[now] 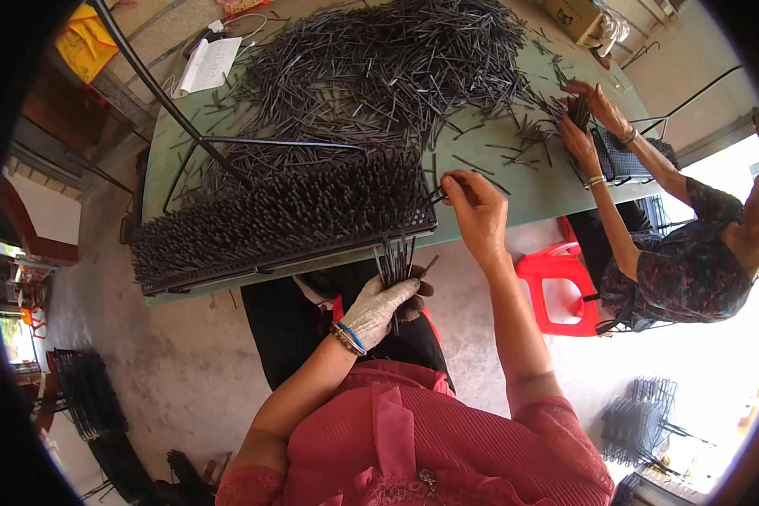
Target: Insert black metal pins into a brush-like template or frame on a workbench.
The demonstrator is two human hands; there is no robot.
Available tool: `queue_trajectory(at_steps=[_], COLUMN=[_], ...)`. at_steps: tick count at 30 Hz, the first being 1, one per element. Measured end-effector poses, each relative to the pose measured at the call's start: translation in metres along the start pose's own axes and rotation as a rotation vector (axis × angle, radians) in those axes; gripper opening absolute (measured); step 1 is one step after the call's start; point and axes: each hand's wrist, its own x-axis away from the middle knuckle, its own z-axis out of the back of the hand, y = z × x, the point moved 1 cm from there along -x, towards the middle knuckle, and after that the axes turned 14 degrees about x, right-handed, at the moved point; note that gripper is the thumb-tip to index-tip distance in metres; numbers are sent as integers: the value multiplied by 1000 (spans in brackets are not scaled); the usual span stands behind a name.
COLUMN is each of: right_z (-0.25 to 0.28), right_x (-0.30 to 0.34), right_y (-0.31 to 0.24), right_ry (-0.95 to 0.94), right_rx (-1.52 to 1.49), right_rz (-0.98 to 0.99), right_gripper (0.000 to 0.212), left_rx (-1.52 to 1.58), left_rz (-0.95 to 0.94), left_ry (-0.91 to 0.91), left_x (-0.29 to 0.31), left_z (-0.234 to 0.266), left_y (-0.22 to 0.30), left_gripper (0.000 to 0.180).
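Note:
A long black perforated rack (287,263) packed with upright thin dark sticks lies along the near edge of the green table. My left hand (373,312), in a pale glove with dark fingertips, is closed around a loose bundle of thin dark sticks (392,263) just below the rack's right part. Bare and pinched together, the fingers of my right hand (481,218) are at the rack's right end. Between thumb and fingertips is a thin dark stick (438,194), its far end close to the rack's edge.
A large heap of loose dark sticks (388,59) covers the far side of the table (472,156). A black bent-rod frame (270,143) rises over the rack. At right, a co-worker's hands (586,126) hold sticks beside another rack (622,158). A red stool (557,282) stands below.

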Motion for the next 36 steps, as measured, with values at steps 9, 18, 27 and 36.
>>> queue_trajectory(at_steps=[9, 18, 27, 36], right_z=[-8, -12, -18, -17], right_x=[7, 9, 11, 13], right_y=[3, -9, -6, -17], right_ry=[56, -92, -78, -148], right_rx=[28, 186, 276, 334], right_rz=[1, 345, 472, 479], right_gripper=[14, 15, 17, 21], left_rx=[49, 48, 25, 17], left_rz=[18, 26, 31, 27], left_ry=[6, -1, -20, -11], left_x=[1, 1, 2, 3], left_z=[1, 3, 4, 5], left_y=[1, 0, 0, 0], left_gripper=[28, 27, 27, 28])
